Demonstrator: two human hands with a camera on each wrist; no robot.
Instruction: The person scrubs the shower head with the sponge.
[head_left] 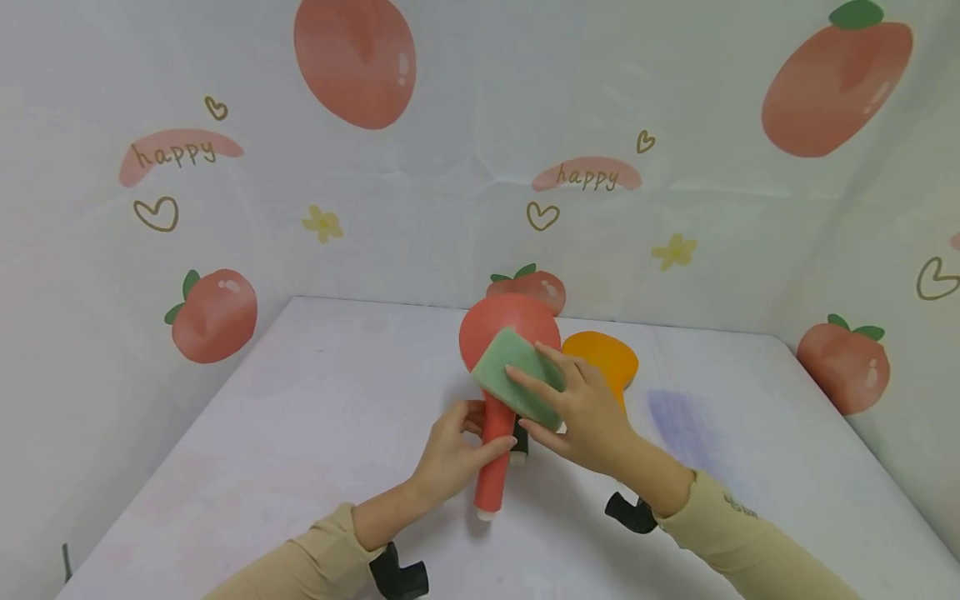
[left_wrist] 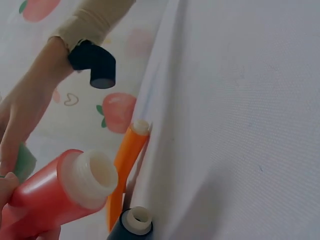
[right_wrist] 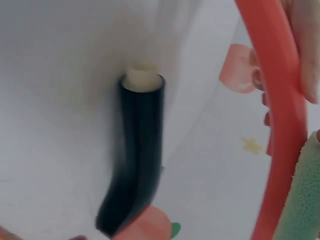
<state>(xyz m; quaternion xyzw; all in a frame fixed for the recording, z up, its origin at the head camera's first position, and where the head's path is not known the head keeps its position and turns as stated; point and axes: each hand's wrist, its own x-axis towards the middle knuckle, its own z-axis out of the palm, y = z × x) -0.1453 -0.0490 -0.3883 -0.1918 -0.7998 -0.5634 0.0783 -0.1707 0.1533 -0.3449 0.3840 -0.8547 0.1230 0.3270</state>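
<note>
My left hand (head_left: 457, 446) grips the handle of a red paddle-shaped thing (head_left: 510, 312), thumb across its front. Its round head points away from me, and the handle ends in a hollow whitish tip. In my right hand (head_left: 592, 408) is a pale green sponge (head_left: 502, 367), held between thumb and fingers where the red head meets the handle. The right wrist view shows the sponge's (right_wrist: 302, 195) fuzzy surface along the red handle (right_wrist: 280, 100). Behind lies an orange piece (head_left: 603, 358) of similar shape, partly covered by my right hand. A black handle (right_wrist: 140, 135) with a whitish end lies nearby.
The white table (head_left: 300, 375) backs onto a white sheet (head_left: 450, 192) printed with fruit, hearts and flowers. A bluish-purple smudge (head_left: 678, 425) marks the tabletop at right. Black wrist mounts (head_left: 397, 573) show at both forearms.
</note>
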